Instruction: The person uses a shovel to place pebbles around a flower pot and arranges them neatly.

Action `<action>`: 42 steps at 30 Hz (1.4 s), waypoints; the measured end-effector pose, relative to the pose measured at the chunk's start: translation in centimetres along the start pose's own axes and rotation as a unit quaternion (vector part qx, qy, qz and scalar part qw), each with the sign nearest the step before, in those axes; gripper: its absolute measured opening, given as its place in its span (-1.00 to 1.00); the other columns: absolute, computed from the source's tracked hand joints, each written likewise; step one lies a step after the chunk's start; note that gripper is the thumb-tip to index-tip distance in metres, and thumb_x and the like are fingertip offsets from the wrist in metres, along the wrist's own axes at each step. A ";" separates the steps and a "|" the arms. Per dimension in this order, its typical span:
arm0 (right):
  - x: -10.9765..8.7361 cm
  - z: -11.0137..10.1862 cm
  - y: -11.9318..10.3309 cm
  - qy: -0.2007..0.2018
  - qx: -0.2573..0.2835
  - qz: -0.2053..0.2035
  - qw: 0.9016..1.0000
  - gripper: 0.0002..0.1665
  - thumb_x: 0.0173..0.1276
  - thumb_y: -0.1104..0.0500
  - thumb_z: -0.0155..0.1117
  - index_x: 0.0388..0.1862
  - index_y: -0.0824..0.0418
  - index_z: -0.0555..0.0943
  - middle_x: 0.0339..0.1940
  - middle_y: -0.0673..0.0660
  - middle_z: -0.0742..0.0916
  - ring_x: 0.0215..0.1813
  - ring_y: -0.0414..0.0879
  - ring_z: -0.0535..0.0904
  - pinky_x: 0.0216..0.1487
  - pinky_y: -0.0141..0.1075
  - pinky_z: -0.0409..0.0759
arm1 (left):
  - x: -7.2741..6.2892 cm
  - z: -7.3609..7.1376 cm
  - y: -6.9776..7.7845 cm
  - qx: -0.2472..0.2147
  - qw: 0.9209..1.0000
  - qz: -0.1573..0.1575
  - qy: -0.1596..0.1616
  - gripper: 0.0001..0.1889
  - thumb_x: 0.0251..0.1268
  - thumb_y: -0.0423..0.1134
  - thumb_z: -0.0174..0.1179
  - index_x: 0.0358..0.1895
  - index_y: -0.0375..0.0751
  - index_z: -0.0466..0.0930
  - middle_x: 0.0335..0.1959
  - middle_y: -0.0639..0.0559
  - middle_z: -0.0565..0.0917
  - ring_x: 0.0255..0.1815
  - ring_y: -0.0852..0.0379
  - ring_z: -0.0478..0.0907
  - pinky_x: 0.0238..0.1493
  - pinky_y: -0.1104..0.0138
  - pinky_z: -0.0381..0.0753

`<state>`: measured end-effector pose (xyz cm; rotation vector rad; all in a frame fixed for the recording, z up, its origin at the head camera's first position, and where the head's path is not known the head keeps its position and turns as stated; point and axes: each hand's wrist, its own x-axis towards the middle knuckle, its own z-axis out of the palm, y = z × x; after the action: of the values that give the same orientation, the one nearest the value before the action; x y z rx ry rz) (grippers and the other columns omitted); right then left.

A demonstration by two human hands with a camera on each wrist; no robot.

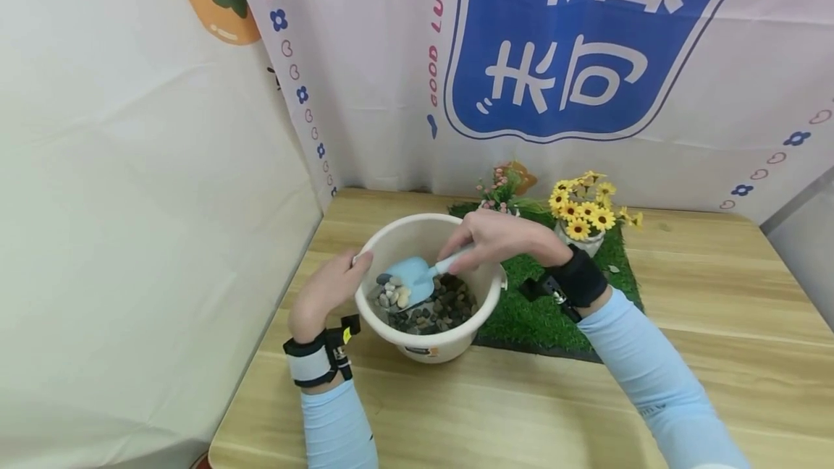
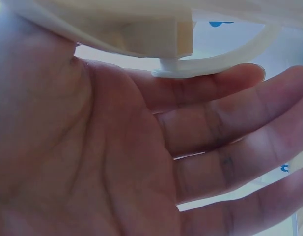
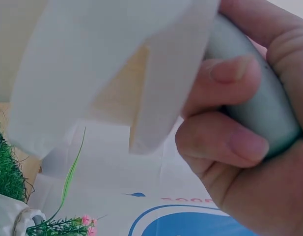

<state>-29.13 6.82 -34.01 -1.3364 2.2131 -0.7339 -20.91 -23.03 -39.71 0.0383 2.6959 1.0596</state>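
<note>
Well, the right hand (image 1: 491, 237) had its fingers curled round the pale handle of a light-blue scoop (image 1: 413, 271), a narrow grip with the handle against the palm. From that grip the scoop slanted down and leftward into a white bucket (image 1: 449, 351), its blade low inside. Just beyond the blade's far edge from the grip lay a cluster of pale stones (image 1: 393, 292); whether they sat on it or only against it, I could not tell. Darker stones (image 1: 449, 302) covered the bucket's floor below the grip.

Across the bucket from the grip, the left hand (image 1: 329, 284) held the rim, thumb over the edge and the other fingers loosely extended outside, under the lip, near the white bucket handle (image 2: 225, 64).

Behind the grip, black straps (image 1: 582, 277) circled the wrist, then came a light-blue sleeve (image 1: 651, 368). To the right of the grip and beneath that wrist spread a green turf mat (image 1: 541, 320), bearing yellow flowers (image 1: 583, 210) in a white pot (image 1: 582, 241). Pink flowers (image 1: 498, 187) stood just past the grip, before a printed cloth (image 1: 378, 78). Under everything lay a wood-grained table (image 1: 717, 295).
</note>
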 end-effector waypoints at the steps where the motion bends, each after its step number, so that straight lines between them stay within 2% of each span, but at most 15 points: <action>1: -0.1 0.0 0.1 0.001 0.004 0.002 1.000 -0.72 0.32 0.04 0.37 0.00 0.00 0.74 -0.30 -0.07 0.80 -0.52 -0.20 0.56 -0.44 -0.46 0.45 | 0.0 0.0 0.0 0.001 1.000 0.001 0.000 -0.32 0.54 0.25 -0.36 0.41 -0.18 0.27 0.14 -0.16 0.62 0.09 -0.05 0.60 0.17 -0.04 0.52; 6: -0.7 0.0 0.6 0.006 0.020 -0.003 1.000 -0.71 0.33 0.04 0.36 0.01 0.04 0.73 -0.30 -0.01 0.80 -0.49 -0.06 0.61 -0.43 -0.44 0.51 | 0.0 0.1 0.1 0.001 1.000 -0.001 0.001 -0.33 0.54 0.24 -0.34 0.39 -0.20 0.29 0.11 -0.16 0.63 0.08 -0.04 0.61 0.17 -0.03 0.52; 13: -2.2 -0.3 0.8 0.034 0.020 -0.001 0.999 -0.69 0.33 0.04 0.36 0.02 0.07 0.73 -0.24 -0.02 0.81 -0.54 -0.27 0.49 -0.40 -0.42 0.49 | 0.0 0.1 0.0 0.002 1.000 -0.005 -0.001 -0.33 0.54 0.26 -0.35 0.37 -0.19 0.31 0.01 -0.11 0.68 0.01 0.01 0.64 0.15 -0.02 0.54; 23: -3.3 -0.7 0.3 0.050 0.029 0.018 0.998 -0.69 0.34 0.05 0.36 0.03 0.07 0.73 -0.25 -0.01 0.79 -0.61 -0.28 0.40 -0.47 -0.43 0.41 | -0.4 0.1 -0.4 0.004 1.000 -0.009 0.002 -0.35 0.55 0.24 -0.34 0.35 -0.18 0.35 0.00 -0.10 0.69 0.00 0.02 0.65 0.14 0.00 0.55; 32: -5.6 -1.7 0.7 0.091 0.065 0.059 0.992 -0.72 0.33 0.04 0.36 0.00 0.01 0.74 -0.39 0.03 0.75 -0.62 -0.23 0.34 -0.49 -0.40 0.41 | -0.3 0.0 -0.2 0.008 1.000 0.000 0.007 -0.37 0.56 0.22 -0.33 0.31 -0.19 0.39 -0.03 -0.09 0.69 0.00 0.02 0.65 0.15 0.01 0.53; 37: -7.1 -2.5 1.1 0.108 0.059 0.072 0.990 -0.72 0.35 0.00 0.34 0.01 -0.04 0.73 -0.36 0.02 0.76 -0.56 -0.19 0.46 -0.45 -0.35 0.51 | -0.2 -0.1 -0.1 0.006 1.000 0.002 0.007 -0.38 0.56 0.21 -0.33 0.30 -0.19 0.40 -0.04 -0.08 0.69 0.00 0.03 0.65 0.17 0.01 0.52; 42: -8.8 -3.4 1.5 0.125 0.053 0.112 0.984 -0.70 0.34 -0.03 0.35 0.02 -0.06 0.72 -0.46 0.04 0.70 -0.69 -0.24 0.34 -0.63 -0.37 0.38 | -0.2 -0.2 0.2 0.000 1.000 0.014 0.009 -0.39 0.56 0.19 -0.32 0.29 -0.20 0.41 -0.03 -0.09 0.70 0.02 0.02 0.64 0.20 0.00 0.50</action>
<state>-28.46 15.97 -31.47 -0.9681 2.4297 -0.9623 -20.77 -23.06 -39.40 0.0673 2.7192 1.0743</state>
